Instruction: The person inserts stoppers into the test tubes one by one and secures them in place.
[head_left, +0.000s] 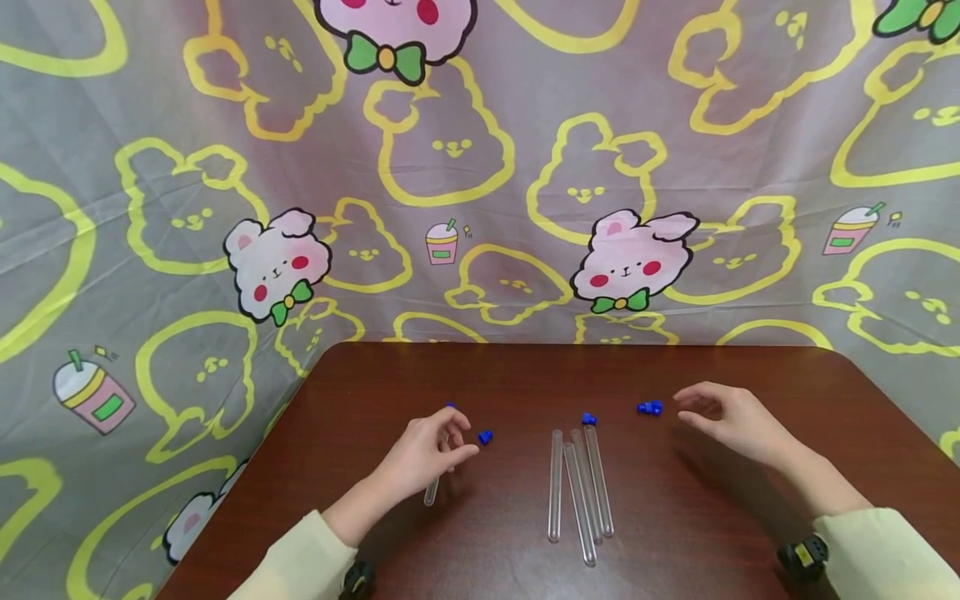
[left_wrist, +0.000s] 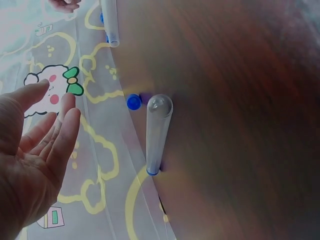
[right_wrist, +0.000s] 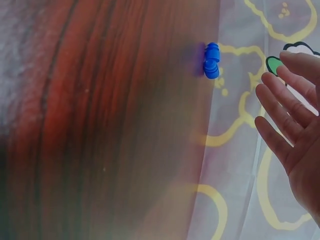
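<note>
My left hand (head_left: 429, 454) hovers over the left part of the table, fingers loosely bent and holding nothing. Partly hidden beneath it lies a clear test tube (head_left: 432, 492); the left wrist view shows this test tube (left_wrist: 159, 132) with a blue stopper (left_wrist: 152, 172) at its far end. Just right of that hand sits a loose blue stopper (head_left: 485, 437). Off to the right, my right hand (head_left: 742, 425) is empty, its fingers relaxed and apart in the right wrist view. Nearest to it is a small cluster of blue stoppers (head_left: 650, 407).
Several clear test tubes (head_left: 588, 500) lie side by side at mid-table, mouths toward the back. Another blue stopper (head_left: 589, 419) lies by their far ends. A patterned cloth (head_left: 517, 167) hangs behind the brown table (head_left: 360, 375).
</note>
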